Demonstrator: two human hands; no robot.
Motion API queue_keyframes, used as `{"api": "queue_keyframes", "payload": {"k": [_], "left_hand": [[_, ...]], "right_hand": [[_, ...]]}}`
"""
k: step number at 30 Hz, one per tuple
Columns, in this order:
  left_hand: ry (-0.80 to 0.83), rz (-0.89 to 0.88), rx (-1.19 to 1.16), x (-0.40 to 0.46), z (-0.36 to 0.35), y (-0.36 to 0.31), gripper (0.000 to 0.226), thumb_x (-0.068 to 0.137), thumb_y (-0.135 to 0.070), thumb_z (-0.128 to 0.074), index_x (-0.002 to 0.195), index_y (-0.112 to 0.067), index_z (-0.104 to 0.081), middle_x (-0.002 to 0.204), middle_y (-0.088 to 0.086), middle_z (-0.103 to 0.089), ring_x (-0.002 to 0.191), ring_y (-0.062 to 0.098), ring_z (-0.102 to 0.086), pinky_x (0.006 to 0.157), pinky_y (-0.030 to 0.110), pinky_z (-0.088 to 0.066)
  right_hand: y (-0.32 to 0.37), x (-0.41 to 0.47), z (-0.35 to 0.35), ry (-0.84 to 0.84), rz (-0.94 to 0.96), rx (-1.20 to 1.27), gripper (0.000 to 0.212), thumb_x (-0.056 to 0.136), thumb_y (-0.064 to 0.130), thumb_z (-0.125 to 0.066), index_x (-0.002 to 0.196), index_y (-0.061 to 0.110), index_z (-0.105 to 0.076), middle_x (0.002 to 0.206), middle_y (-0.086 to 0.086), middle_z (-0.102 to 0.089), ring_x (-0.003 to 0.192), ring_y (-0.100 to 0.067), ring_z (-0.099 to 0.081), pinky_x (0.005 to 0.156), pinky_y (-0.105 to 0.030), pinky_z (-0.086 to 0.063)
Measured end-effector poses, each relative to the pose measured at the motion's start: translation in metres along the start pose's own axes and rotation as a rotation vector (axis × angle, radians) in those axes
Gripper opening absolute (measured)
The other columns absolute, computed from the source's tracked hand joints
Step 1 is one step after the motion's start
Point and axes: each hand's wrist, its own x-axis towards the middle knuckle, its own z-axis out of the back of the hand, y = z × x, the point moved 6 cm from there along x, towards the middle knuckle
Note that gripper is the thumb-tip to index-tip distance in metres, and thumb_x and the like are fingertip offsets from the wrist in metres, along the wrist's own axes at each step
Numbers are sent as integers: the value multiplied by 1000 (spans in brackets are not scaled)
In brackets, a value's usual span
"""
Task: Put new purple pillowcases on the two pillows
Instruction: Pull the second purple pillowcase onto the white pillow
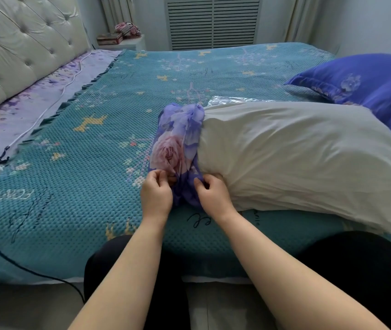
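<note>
Both pinching: left hand (156, 194) and right hand (213, 194) on bunched purple pillowcase (177, 144) capping white pillow (296, 151) end; long axis stretching rightward, away.

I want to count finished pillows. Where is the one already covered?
The covered pillow lies at the far right of the bed, just behind the bare pillow.
</note>
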Motion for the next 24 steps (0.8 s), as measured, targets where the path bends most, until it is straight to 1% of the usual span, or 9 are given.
{"api": "queue_keyframes", "payload": {"k": [3,5,8,11,14,17,20,22,24], "left_hand": [[22,375,-444,8,-4,24,18,100,-19,-42,97,-2,-47,77,18,-67,58,18,-68,55,24,-55],[107,508,-378,11,-5,35,30,101,-24,-40,82,-4,-48,63,16,-65,47,17,-66,43,25,-53],[241,299,398,26,4,41,46,100,-38,-32,94,1,-56,99,30,-64,94,40,-65,77,42,-51],[301,158,636,36,2,34,53,101,-40,-26,116,2,-54,122,31,-55,115,44,-52,95,45,-42],[331,68,536,39,-5,20,44,101,-30,-34,110,5,-58,118,32,-58,111,43,-54,89,42,-43],[161,-4,409,43,3,0,35,99,-22,-43,100,7,-62,106,36,-60,101,47,-57,81,44,-43],[-7,45,262,63,22,-13,30,95,-21,-47,93,4,-63,99,33,-63,94,44,-59,76,42,-44],[-76,123,170,81,35,-9,29,88,-25,-50,91,0,-64,99,28,-66,96,41,-62,78,42,-47],[-115,214,84,92,42,11,35,80,-29,-49,93,-1,-66,101,26,-66,96,38,-63,79,45,-49]], "right_hand": [[-2,-9,6,-91,5,49,33,94,21,-54,61,20,-47,69,-1,-50,62,-11,-41,60,-25,-29],[-1,-16,8,-102,8,90,33,96,21,-52,63,23,-46,61,9,-47,58,-5,-40,56,-22,-32],[-1,-23,8,-109,31,42,32,97,24,-50,65,25,-44,58,9,-46,57,-6,-41,62,-31,-36],[-2,-23,9,-115,34,-95,32,98,31,-45,67,24,-42,59,9,-47,62,-16,-46,63,-36,-37],[-11,-21,6,-48,-23,-230,41,98,39,-43,61,20,-36,58,6,-46,64,-23,-48,63,-32,-34],[-14,-24,-2,15,24,-335,43,98,37,-43,60,21,-31,62,1,-48,72,-27,-49,69,-32,-31],[-22,-34,7,57,57,-449,34,100,35,-39,70,18,-38,86,-14,-64,85,-33,-57,74,-33,-32],[-45,-37,57,-70,-19,-448,28,100,33,-39,83,14,-52,99,-17,-67,94,-36,-60,79,-35,-39],[-68,-44,138,-384,-137,-284,33,98,30,-41,96,4,-62,107,-26,-64,101,-40,-60,81,-36,-41]]}}
